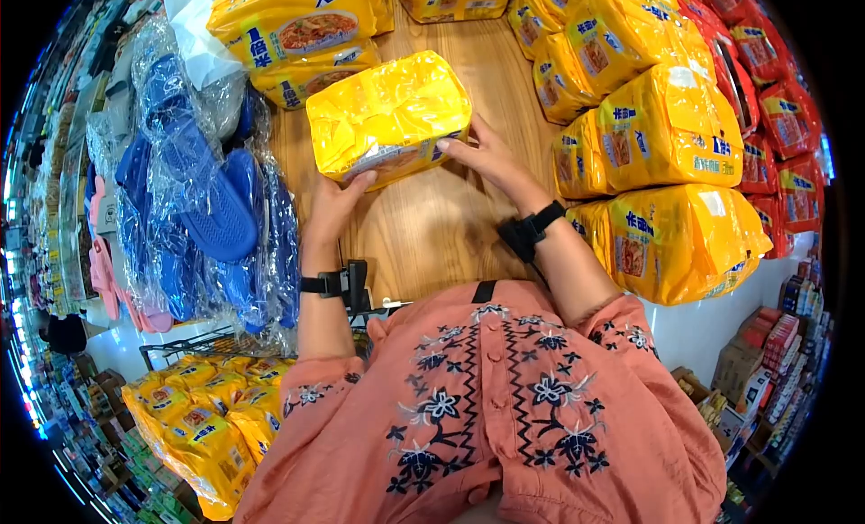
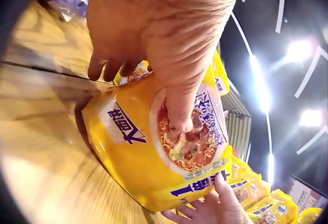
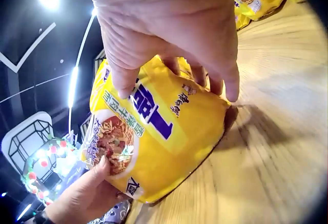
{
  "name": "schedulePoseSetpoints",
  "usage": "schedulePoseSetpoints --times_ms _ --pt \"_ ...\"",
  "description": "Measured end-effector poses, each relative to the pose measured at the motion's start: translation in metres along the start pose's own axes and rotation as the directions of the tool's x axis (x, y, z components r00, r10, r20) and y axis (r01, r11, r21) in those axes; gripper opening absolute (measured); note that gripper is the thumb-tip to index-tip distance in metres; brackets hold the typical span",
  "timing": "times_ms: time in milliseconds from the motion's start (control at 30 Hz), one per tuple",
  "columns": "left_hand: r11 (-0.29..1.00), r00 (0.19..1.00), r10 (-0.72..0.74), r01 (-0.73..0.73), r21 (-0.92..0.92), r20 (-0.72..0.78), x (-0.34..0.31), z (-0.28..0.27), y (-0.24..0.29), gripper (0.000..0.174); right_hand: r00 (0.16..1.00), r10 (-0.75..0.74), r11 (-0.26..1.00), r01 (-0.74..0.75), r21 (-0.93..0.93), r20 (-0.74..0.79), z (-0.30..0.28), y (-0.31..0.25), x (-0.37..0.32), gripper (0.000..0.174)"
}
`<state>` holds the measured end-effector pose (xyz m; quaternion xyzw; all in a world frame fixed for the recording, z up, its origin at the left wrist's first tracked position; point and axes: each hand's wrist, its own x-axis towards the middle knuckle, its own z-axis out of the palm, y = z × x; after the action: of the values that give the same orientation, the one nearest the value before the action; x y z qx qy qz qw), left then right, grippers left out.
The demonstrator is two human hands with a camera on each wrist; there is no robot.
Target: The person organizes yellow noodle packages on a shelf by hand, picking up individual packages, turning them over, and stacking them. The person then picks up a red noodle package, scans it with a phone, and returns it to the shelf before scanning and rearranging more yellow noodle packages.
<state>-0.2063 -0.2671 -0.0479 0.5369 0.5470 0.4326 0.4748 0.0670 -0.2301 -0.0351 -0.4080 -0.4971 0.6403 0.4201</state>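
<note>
A yellow multipack of instant noodles [image 1: 389,114] stands on the wooden tabletop [image 1: 432,236] in front of me. My left hand [image 1: 335,201] grips its near left end, thumb laid on the printed face [image 2: 179,147] and fingers curled round the side. My right hand [image 1: 482,154] grips the near right end, thumb on the front [image 3: 154,137] and fingers over the pack's far side. The pack's plain yellow back faces up in the head view; its noodle picture faces me.
Stacked yellow noodle multipacks [image 1: 667,127] line the right side, with red packs [image 1: 775,100] behind them. More yellow packs [image 1: 297,28] lie at the back left. Bagged blue slippers [image 1: 212,200] fill the left. A basket of yellow packs [image 1: 203,407] sits low left.
</note>
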Motion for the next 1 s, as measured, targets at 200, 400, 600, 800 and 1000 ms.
schedulePoseSetpoints --times_ms 200,400,600,800,1000 --pt "0.995 0.999 -0.037 0.036 -0.088 -0.01 0.003 0.008 0.034 0.049 0.993 -0.05 0.974 0.025 -0.224 -0.104 -0.011 -0.001 0.009 0.05" --pt "0.996 0.998 -0.012 0.017 0.092 -0.056 -0.002 0.007 0.049 0.057 0.984 -0.105 0.95 0.056 -0.307 -0.145 -0.017 -0.028 0.002 0.043" --pt "0.959 0.986 -0.139 0.156 0.235 -0.089 0.0 0.004 0.056 0.059 0.992 -0.023 0.948 -0.018 -0.319 -0.125 -0.009 -0.047 -0.01 0.055" --pt "0.928 0.992 -0.079 0.108 0.357 -0.095 -0.001 0.003 0.042 0.061 0.984 -0.02 0.958 -0.033 -0.286 -0.178 -0.013 -0.03 -0.013 0.044" --pt "0.919 0.994 -0.059 0.09 0.383 -0.09 -0.01 0.007 0.053 0.061 0.983 -0.033 0.947 -0.027 -0.319 -0.18 -0.022 -0.016 -0.015 0.055"
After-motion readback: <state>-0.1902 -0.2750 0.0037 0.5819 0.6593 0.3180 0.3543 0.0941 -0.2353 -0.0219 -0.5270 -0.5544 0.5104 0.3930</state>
